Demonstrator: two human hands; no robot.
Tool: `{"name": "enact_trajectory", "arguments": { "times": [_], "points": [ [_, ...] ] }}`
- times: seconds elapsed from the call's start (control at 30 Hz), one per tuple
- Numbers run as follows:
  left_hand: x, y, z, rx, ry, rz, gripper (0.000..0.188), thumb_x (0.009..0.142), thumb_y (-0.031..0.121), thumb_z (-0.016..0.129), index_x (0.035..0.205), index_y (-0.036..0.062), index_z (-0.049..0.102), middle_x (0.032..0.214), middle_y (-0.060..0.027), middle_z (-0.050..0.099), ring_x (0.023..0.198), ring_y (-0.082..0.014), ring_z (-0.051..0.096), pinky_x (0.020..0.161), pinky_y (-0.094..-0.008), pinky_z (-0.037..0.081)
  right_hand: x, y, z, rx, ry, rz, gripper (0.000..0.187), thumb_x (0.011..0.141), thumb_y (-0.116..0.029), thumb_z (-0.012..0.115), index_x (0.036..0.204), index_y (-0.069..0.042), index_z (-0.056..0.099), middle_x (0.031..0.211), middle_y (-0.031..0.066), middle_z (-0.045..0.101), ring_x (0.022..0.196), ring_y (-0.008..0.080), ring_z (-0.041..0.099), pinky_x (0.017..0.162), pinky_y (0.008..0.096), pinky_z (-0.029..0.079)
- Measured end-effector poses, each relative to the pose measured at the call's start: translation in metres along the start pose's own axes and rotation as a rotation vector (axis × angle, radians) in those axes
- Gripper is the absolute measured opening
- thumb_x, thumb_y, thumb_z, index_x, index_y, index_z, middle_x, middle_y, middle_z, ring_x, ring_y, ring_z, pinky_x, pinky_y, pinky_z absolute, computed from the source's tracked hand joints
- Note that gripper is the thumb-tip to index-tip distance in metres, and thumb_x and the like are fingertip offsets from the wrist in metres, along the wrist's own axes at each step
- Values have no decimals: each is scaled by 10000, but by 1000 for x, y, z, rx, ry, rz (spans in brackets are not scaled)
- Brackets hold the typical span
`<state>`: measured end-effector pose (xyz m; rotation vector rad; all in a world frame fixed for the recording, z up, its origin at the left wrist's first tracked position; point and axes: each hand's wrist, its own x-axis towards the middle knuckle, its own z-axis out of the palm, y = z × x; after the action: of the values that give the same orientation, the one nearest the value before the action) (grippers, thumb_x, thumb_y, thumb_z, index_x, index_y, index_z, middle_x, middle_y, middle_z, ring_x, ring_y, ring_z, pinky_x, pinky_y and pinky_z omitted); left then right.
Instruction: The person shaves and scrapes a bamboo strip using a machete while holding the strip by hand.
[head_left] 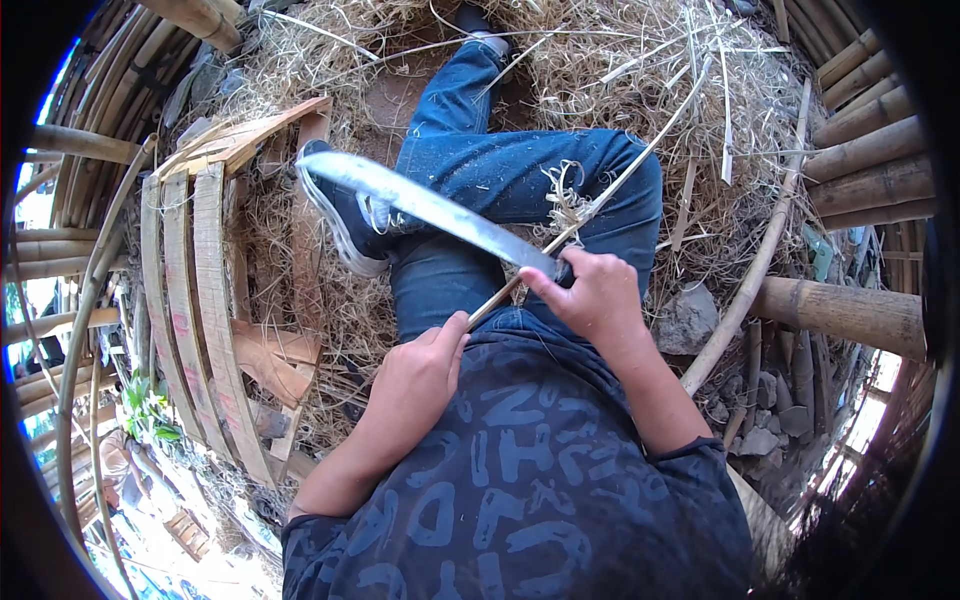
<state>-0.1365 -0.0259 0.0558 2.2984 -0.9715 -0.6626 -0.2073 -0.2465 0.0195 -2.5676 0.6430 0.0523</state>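
Note:
My right hand (600, 295) is closed around the dark handle of a long machete (432, 207). Its wide, pale blade points to the upper left across my lap. In my left hand (425, 370) is the near end of a thin bamboo strip (598, 207), pinched between thumb and fingers. The strip slants away to the upper right, over my bent knee, and the blade crosses it close to my right hand. Curled shavings (567, 195) cling to the strip and lie on my jeans (530, 165).
A slatted wooden frame (210, 310) stands on the left. Shavings (590, 80) cover much of the ground, with several loose strips at the upper right. On the right are a grey rock (687, 318), a long curved pole (750, 270) and thick bamboo poles (845, 315).

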Motion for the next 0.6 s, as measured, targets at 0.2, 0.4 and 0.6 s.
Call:
{"name": "enact_trajectory", "arguments": {
  "times": [0.2, 0.4, 0.6],
  "points": [
    [-5, -3, 8, -57, 11, 9, 204, 949, 80, 576, 1138, 4, 570, 852, -216, 648, 758, -400, 643, 632, -451, 501, 15, 36, -12, -95, 62, 119, 676, 837, -665, 587, 783, 2, 686, 664, 225, 656, 660, 392, 679, 616, 478, 547],
    [-4, 0, 1, -84, -8, -15, 209, 954, 98, 570, 1143, 9, 564, 831, -211, 638, 746, -396, 638, 624, -460, 493, 1, 14, -11, -117, 30, 82, 668, 823, -665, 611, 719, -5, 648, 633, 222, 642, 655, 404, 673, 590, 478, 536],
    [-2, -9, 6, -108, -12, 3, 205, 951, 95, 569, 1138, 13, 573, 835, -216, 636, 760, -401, 634, 642, -465, 490, -18, 7, -4, -28, -77, -40, 679, 795, -697, 616, 712, -24, 650, 606, 189, 634, 626, 378, 669, 581, 469, 524]
  ]
}}
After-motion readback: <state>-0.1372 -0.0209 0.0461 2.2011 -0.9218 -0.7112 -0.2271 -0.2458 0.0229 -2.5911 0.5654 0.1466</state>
